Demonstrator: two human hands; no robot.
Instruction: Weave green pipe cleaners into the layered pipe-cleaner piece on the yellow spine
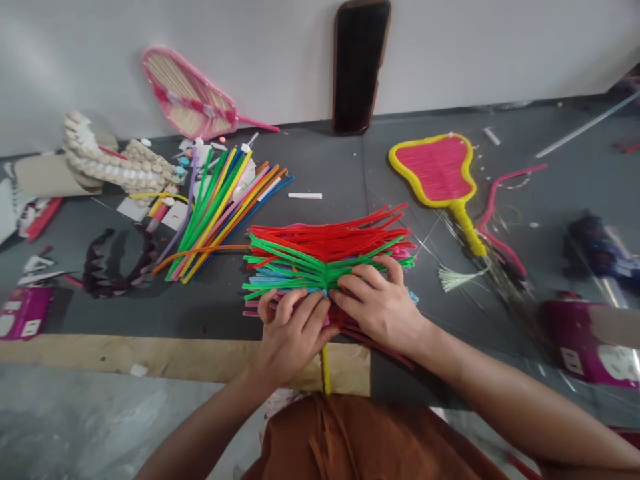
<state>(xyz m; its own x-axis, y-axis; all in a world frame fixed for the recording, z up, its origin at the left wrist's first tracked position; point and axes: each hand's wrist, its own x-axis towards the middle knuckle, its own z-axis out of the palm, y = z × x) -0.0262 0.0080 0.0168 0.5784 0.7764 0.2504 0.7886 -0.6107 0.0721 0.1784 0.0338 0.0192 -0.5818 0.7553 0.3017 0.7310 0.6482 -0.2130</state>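
Observation:
A flat row of pipe cleaners [325, 257], red, green, blue and pink, lies crosswise on the dark mat in front of me. My left hand [293, 333] and my right hand [383, 303] press together on its near middle, fingers curled around the strands. A yellow stem [326, 370] runs from under my hands toward me. What the fingers pinch beneath them is hidden.
A loose bundle of coloured pipe cleaners [223, 207] lies to the left. A yellow-rimmed pink fan [440, 170] lies to the right, a pink fan [187, 97] and a phone [360, 63] lean on the wall. Pink boxes [583, 337], egg-tray pieces [107, 160] and scraps surround the mat.

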